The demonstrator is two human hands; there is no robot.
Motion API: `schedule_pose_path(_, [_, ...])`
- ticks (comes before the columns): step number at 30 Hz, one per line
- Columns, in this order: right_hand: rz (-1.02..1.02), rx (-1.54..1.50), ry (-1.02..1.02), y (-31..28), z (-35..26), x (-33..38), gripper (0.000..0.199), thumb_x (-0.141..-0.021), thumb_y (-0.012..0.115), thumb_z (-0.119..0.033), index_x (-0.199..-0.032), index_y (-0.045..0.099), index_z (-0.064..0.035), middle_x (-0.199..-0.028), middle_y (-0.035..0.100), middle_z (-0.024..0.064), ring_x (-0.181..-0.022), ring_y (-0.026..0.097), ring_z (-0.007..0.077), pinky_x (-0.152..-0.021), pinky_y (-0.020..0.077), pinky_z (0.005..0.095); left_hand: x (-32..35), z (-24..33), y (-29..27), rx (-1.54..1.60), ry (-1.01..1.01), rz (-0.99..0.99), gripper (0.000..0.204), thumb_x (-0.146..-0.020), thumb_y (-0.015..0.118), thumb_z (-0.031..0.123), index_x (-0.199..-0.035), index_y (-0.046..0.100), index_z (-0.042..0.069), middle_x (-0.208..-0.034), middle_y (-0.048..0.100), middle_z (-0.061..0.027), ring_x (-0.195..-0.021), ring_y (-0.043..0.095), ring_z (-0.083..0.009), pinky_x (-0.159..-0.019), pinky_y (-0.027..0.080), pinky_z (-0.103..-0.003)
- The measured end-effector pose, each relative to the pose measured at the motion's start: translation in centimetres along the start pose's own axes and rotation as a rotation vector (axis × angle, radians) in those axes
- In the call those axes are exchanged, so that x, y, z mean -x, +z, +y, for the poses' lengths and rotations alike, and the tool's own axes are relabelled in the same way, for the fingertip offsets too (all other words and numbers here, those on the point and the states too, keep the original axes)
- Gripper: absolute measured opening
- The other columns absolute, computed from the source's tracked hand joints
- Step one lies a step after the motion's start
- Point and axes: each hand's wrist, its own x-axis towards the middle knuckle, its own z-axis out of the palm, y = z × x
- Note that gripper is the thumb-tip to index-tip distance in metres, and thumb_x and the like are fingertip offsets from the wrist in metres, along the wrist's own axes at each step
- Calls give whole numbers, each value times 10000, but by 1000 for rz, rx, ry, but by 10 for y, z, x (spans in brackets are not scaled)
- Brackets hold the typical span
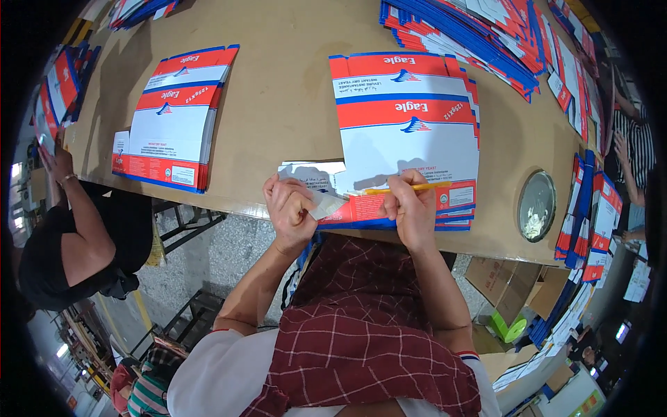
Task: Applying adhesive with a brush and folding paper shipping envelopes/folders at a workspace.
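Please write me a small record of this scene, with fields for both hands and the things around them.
Left hand: pinching a pale flap-like piece
Right hand: holding a thin yellow stick
At the hands: stack of red, white and blue flat cartons
Farther left: another similar carton stack
Farther right: round silvery dish
Surface: brown table

Shadows cross the bright table [285, 90]; edges curve.

Carton stacks [410, 142] on table [278, 90], dish [537, 206] at right
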Motion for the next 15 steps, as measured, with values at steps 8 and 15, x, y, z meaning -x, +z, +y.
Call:
schedule_pose_path(8, [-40, 154, -51, 3, -2, 1, 238, -884, 516, -202, -697, 428, -83, -524, 485, 16, -442, 442, 51, -468, 444, 219, 2, -1, 0, -4, 1, 0, 249, -487, 550, -82, -603, 443, 112, -690, 500, -21, -737, 546, -217, -917, 286, -430])
schedule_pose_path(15, [-84, 227, -104, 5, 4, 1, 239, -888, 524, -196, -709, 430, -68, -533, 505, 12, -448, 453, 47, -440, 382, 186, 2, -1, 1, -6, 14, 6, 256, -500, 569, -79, -609, 439, 113, -691, 503, -16, -744, 548, -214, -913, 290, -435])
